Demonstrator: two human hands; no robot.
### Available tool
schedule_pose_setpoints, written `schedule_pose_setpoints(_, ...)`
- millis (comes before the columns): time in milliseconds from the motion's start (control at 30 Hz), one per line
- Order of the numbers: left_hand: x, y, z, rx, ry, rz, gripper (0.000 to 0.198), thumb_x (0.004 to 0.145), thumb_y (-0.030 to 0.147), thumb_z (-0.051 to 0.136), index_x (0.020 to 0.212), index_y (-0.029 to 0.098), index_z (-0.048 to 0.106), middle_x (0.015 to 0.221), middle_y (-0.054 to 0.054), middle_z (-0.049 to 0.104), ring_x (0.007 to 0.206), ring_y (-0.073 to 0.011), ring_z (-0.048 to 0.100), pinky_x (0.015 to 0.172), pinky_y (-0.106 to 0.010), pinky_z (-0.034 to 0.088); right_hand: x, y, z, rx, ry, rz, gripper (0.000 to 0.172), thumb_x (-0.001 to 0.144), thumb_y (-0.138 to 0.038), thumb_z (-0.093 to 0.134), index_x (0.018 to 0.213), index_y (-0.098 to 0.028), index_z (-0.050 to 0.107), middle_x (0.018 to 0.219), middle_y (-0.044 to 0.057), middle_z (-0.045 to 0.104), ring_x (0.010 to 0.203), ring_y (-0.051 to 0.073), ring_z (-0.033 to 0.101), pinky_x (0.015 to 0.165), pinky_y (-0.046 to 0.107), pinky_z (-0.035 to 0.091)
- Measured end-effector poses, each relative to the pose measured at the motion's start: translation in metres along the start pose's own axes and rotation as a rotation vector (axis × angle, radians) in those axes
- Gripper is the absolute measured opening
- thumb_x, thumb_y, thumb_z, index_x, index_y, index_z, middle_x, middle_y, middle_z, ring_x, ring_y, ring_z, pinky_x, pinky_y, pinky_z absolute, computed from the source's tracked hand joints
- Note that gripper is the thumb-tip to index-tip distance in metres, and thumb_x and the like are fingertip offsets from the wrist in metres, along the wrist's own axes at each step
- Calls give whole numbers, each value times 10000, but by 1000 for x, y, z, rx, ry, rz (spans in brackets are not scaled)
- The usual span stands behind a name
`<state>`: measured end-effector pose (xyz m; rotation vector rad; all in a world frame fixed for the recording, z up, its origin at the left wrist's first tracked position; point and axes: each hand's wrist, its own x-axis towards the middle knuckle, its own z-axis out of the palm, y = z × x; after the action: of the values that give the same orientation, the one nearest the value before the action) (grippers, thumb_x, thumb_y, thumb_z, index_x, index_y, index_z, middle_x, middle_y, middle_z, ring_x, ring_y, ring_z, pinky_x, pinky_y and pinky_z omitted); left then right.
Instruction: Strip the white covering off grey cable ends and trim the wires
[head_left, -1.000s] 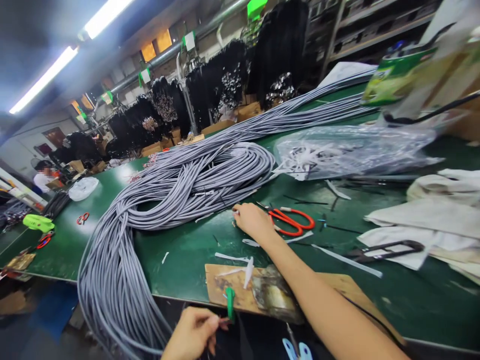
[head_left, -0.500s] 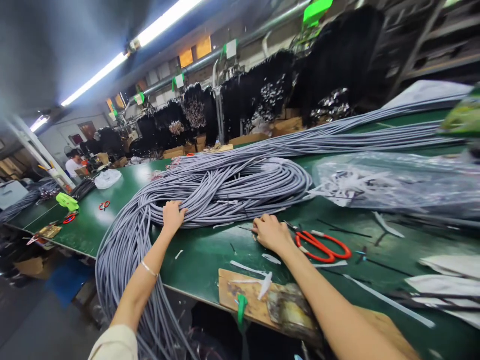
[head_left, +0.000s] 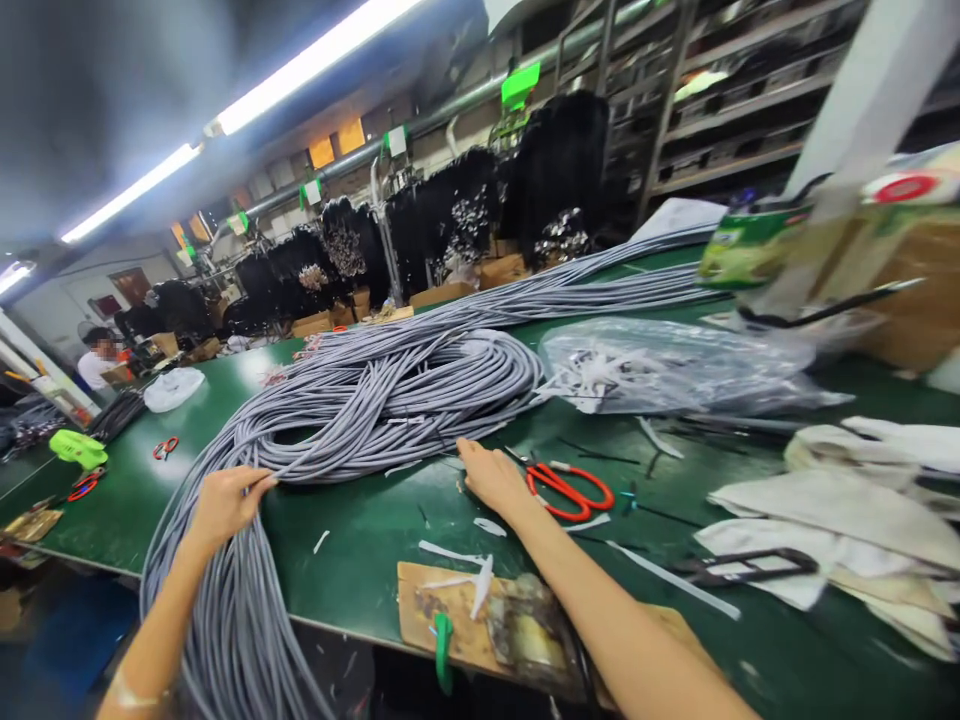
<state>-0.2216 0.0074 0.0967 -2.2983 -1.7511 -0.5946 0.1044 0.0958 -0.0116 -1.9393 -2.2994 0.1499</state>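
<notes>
A large coil of grey cables (head_left: 480,365) lies on the green table, and its long ends hang over the front edge. My left hand (head_left: 225,508) is at the near left side of the bundle, where the cables bend down; thumb and fingers are pinched on a grey cable. By the near right edge of the coil, my right hand (head_left: 491,478) rests low with its fingers curled together. A thin dark strip shows by its fingertips, but what the fingers hold is unclear. Red-handled scissors (head_left: 574,492) lie just right of this hand.
A clear plastic bag (head_left: 675,365) of white strips lies right of the coil. White gloves (head_left: 847,500) and black-handled pliers (head_left: 750,568) are further right. A wooden board (head_left: 427,600) with a metal fixture sits at the front edge. A person (head_left: 97,360) is far left.
My left hand has moved from the top of the coil leftward and nearer to me, and now pinches cable. My right hand stays beside the scissors. The view has turned right.
</notes>
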Motion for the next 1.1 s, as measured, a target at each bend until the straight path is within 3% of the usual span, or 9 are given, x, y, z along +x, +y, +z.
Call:
schedule_pose_setpoints(100,-44,-48,-45,114,-236,18,236,795,355,520,804,232,721,788,-49,728,792,-207,652,834,-319,464,1,-3,3,16,-23,-34,335,863,-330,524,1151,-159,524,1141,76,560,961,185,573,803,400,491)
schedule_pose_setpoints(233,-83,-87,-83,409,-439,-198,235,752,183,488,829,223,706,996,-62,710,991,-234,622,1034,-486,284,-1,-6,7,36,-55,-47,254,908,-211,413,1105,-121,545,1095,116,596,938,193,596,803,353,458)
schedule_pose_setpoints(400,-85,-65,-88,593,-422,-379,477,595,-17,413,917,192,694,1094,-101,670,1058,-279,590,1005,-560,280,-5,-10,4,71,-77,-48,303,916,-174,301,1060,-132,565,1046,148,629,923,231,624,706,299,419)
schedule_pose_setpoints(467,-70,-35,-72,494,-236,-350,463,656,-2,400,974,181,683,1068,-99,679,1030,-263,602,999,-493,328,-5,-12,3,83,-83,-51,290,918,-202,316,1039,-148,575,1025,134,640,923,226,624,697,290,415)
schedule_pose_setpoints(567,-33,21,-22,95,43,-279,339,828,151,394,1055,130,645,1086,-113,667,988,-210,614,919,-331,429,-5,-11,2,94,-93,-52,283,926,-202,321,1036,-153,577,1008,116,644,914,199,619,726,287,430)
schedule_pose_setpoints(633,-2,59,23,-164,-128,-154,333,866,211,404,1073,76,627,1074,-147,665,959,-205,617,883,-313,445,-6,-8,2,96,-103,-48,251,925,-238,374,1061,-153,568,1019,94,632,907,178,609,764,311,456)
schedule_pose_setpoints(800,46,136,115,-341,-493,144,289,800,298,582,998,109,673,835,-76,721,728,-165,648,692,-234,487,-7,-1,4,109,-117,-22,321,864,-335,522,1137,-167,533,1126,70,567,944,177,578,791,388,496)
schedule_pose_setpoints(967,43,181,142,-406,-689,437,152,775,234,619,842,128,705,831,-73,700,791,-171,628,733,-228,473,-1,1,6,124,-69,41,315,865,-333,520,1131,-163,536,1120,69,570,943,176,578,791,387,495)
schedule_pose_setpoints(1100,32,194,144,-408,-703,468,187,824,169,535,835,79,698,907,-136,665,903,-199,601,818,-259,462,2,3,3,141,58,84,234,909,-202,396,1027,-135,586,1029,99,612,847,170,601,759,329,453)
